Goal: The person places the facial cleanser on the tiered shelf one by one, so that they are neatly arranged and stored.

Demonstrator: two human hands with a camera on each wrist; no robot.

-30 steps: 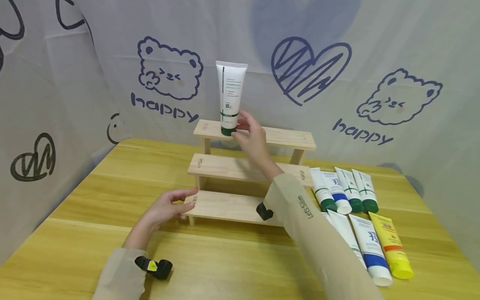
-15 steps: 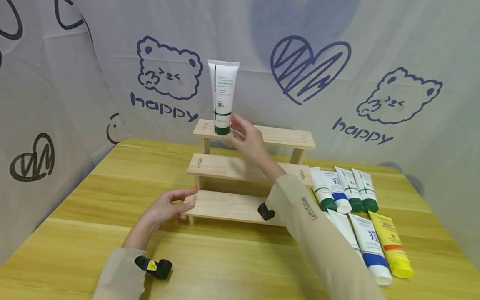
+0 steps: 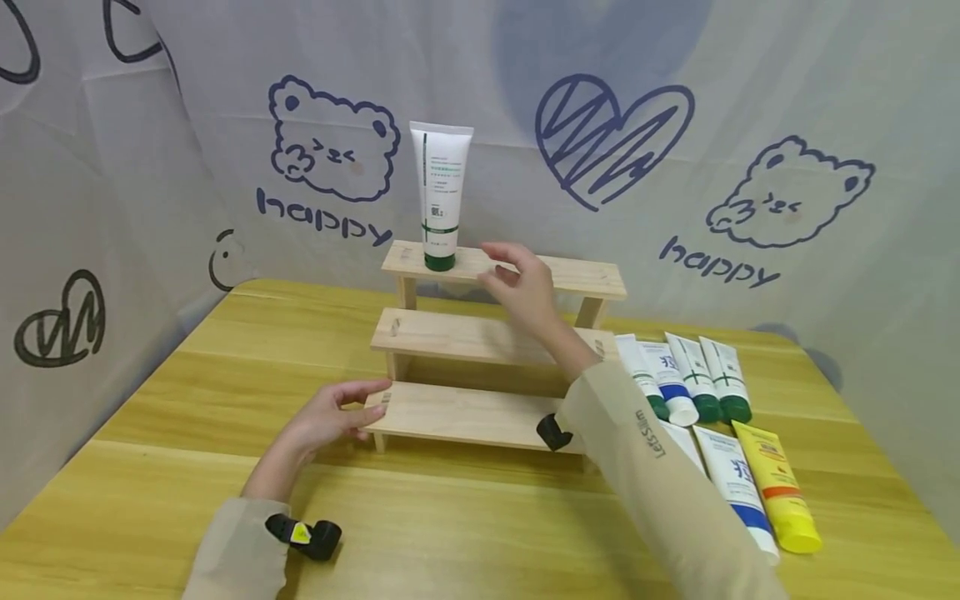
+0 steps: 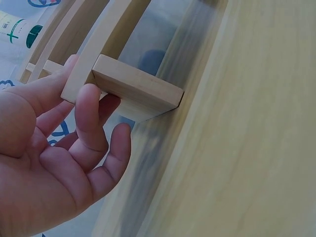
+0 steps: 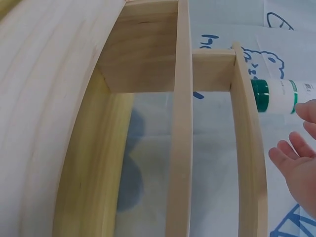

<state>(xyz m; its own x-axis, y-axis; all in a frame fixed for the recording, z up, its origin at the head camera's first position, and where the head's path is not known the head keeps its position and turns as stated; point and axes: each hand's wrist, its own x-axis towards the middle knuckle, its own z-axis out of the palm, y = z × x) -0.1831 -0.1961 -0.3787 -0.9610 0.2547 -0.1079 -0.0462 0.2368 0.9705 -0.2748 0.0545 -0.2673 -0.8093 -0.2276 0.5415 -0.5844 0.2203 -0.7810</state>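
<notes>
A white squeeze tube (image 3: 442, 187) stands upright on its dark green cap, near the left end of the top step of a three-tier wooden display stand (image 3: 465, 412). My right hand (image 3: 522, 287) is just to the right of the tube, apart from it in the head view, with fingers loosely bent and nothing in them. In the right wrist view, the green cap (image 5: 260, 96) rests on the top board. At the lower left, my left hand (image 3: 330, 417) holds the left end of the bottom step. The left wrist view has thumb and fingers pinching that board end (image 4: 86, 74).
Several tubes lie on the table (image 3: 420, 517) right of the stand: white ones with green caps (image 3: 735, 407), white-and-blue ones (image 3: 738, 483) and a yellow one (image 3: 780, 492). The right forearm partly covers some. A printed cloth (image 3: 480, 50) hangs behind.
The tube moved slightly left along the top step, held by my right hand. That hand has since let go and drawn back to the right. My left hand has kept its hold.
</notes>
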